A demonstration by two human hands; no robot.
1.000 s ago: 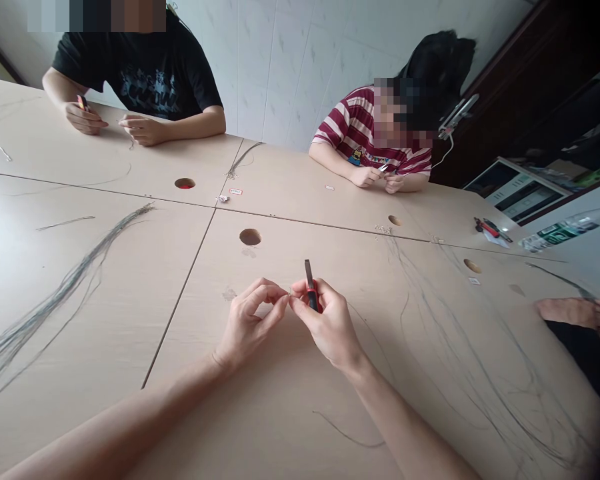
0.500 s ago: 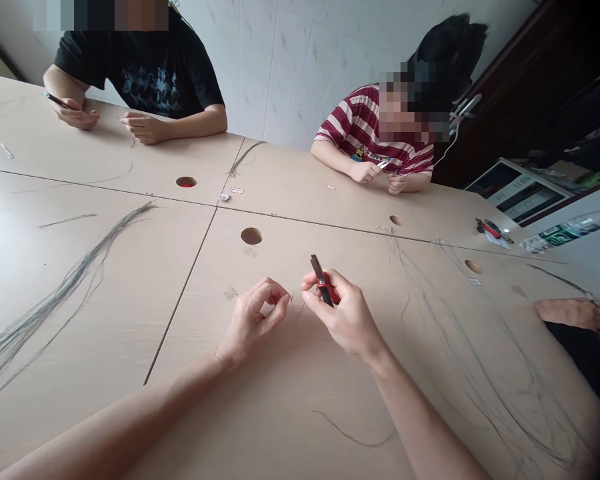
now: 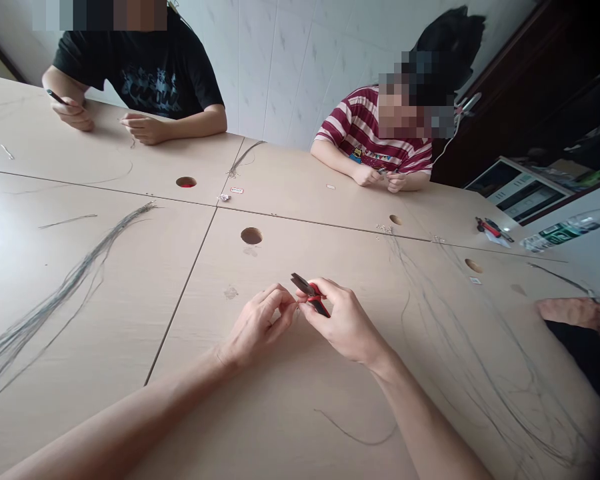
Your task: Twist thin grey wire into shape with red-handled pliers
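Red-and-black pliers [image 3: 307, 288] lie in my right hand [image 3: 343, 320], whose fingers are wrapped round the handles. Their dark jaws point up and to the left. My left hand [image 3: 263, 320] pinches something thin, seemingly a piece of wire [image 3: 297, 311], of which only a little shows by the fingertips. The fingertips of both hands meet or nearly meet over the table [image 3: 260, 413]. A single curved wire [image 3: 355, 437] lies on the tabletop, close to my right forearm.
A bundle of thin grey wires [image 3: 87, 267] lies at left, with more loose wires [image 3: 460, 347] at right. Round holes [image 3: 251, 236] pierce the table. Two people sit opposite; another person's hand [image 3: 570, 312] is at right. A plastic bottle [image 3: 565, 230] lies near other pliers [image 3: 487, 227].
My right hand has come left towards my left hand. The pliers have tilted, and their jaws now point further left and lower. Opposite, the hands of the striped-shirt person have shifted slightly.
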